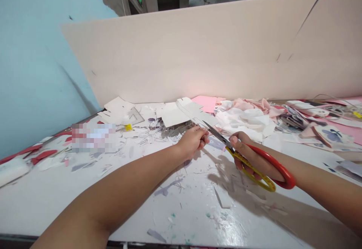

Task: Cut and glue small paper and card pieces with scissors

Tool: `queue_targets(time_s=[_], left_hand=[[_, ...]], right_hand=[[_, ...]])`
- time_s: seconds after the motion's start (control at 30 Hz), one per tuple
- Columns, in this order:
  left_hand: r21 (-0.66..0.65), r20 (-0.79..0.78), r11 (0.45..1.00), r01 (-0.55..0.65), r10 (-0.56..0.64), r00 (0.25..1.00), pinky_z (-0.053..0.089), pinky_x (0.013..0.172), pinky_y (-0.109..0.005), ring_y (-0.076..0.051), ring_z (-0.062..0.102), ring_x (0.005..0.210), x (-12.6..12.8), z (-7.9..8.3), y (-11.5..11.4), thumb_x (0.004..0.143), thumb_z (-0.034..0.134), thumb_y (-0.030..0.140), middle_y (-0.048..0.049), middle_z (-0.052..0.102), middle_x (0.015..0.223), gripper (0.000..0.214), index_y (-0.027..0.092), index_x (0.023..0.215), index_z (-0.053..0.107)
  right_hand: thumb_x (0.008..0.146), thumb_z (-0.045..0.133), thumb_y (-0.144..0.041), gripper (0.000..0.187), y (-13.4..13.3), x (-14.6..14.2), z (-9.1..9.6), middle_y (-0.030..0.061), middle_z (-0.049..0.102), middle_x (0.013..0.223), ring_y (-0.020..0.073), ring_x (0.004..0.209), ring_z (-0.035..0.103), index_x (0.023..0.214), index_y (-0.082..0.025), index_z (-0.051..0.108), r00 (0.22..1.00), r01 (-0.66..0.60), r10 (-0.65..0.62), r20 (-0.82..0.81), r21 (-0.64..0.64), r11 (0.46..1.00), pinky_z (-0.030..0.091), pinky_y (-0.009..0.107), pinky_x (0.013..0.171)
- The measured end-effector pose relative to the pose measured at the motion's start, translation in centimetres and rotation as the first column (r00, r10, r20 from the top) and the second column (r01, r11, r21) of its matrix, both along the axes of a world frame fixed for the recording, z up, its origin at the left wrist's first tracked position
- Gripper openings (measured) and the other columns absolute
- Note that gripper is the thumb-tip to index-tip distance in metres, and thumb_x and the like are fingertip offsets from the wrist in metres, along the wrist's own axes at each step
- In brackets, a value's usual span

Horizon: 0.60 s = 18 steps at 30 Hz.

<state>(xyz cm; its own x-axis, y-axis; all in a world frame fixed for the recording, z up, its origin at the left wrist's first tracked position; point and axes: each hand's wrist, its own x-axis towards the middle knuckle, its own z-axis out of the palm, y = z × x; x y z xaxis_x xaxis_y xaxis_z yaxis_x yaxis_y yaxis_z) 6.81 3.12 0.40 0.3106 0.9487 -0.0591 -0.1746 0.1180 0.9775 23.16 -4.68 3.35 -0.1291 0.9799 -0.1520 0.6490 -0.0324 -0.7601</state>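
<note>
Over the middle of the table [141, 219], scissors [236, 155] with one red and one yellow handle loop slant away, tips beside the left hand. The right hand [244, 151] is wrapped round the handles; the left hand [195, 139] is curled shut, pinching a small white piece [201, 122], its lower end hidden. Just beyond lies white card [175, 114], with a pink sheet [205, 103] behind, white cloth [246, 120] to the right and an upright panel [198, 53] at the back.

Scissors [227, 144] were in R hand [249, 157], rt. of L hand [194, 142]; scraps [249, 119] lay behind on tbl [132, 207], before panel [192, 56].
</note>
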Motion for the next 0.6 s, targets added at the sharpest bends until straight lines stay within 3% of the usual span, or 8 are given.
queue_targets(time_s=[0.3,0.47,0.6], left_hand=[[0.019,0.006,1.0,-0.005,0.005,1.0,0.02,0.034,-0.016,-0.002,0.033,0.031,0.31,0.62,0.12,0.082,0.039,0.022,0.0053,0.047,0.047,0.016,0.016,0.068,0.045],[0.047,-0.014,0.999,0.008,-0.007,1.0,0.023,0.035,-0.016,-0.003,0.036,0.033,-0.04,0.56,0.52,0.082,0.041,0.022,0.0032,0.049,0.047,0.017,0.016,0.067,0.047],[0.081,-0.005,0.997,0.005,-0.004,1.0,0.023,0.036,-0.016,-0.003,0.036,0.034,-0.38,0.52,0.89,0.08,0.043,0.022,0.0036,0.049,0.047,0.016,0.016,0.066,0.048]], right_hand=[[0.075,0.023,-0.073,0.06,0.24,-0.61,0.55,0.0038,0.06,0.065,0.0124,0.037,0.047,0.108,-0.022,0.028,1.0,-0.01,0.01,-0.013,-0.011,1.0,0.037,0.024,0.034],[0.07,0.027,-0.077,0.076,0.32,-0.47,0.33,0.0056,0.061,0.062,0.0214,0.054,0.058,0.119,-0.02,0.021,0.999,0.018,-0.018,-0.031,0.007,1.0,0.043,0.027,0.039],[0.066,0.03,-0.079,0.085,0.08,-0.21,0.46,0.0083,0.064,0.067,0.0245,0.062,0.062,0.125,-0.019,0.015,0.996,-0.033,0.036,-0.087,0.025,0.999,0.049,0.034,0.052]])
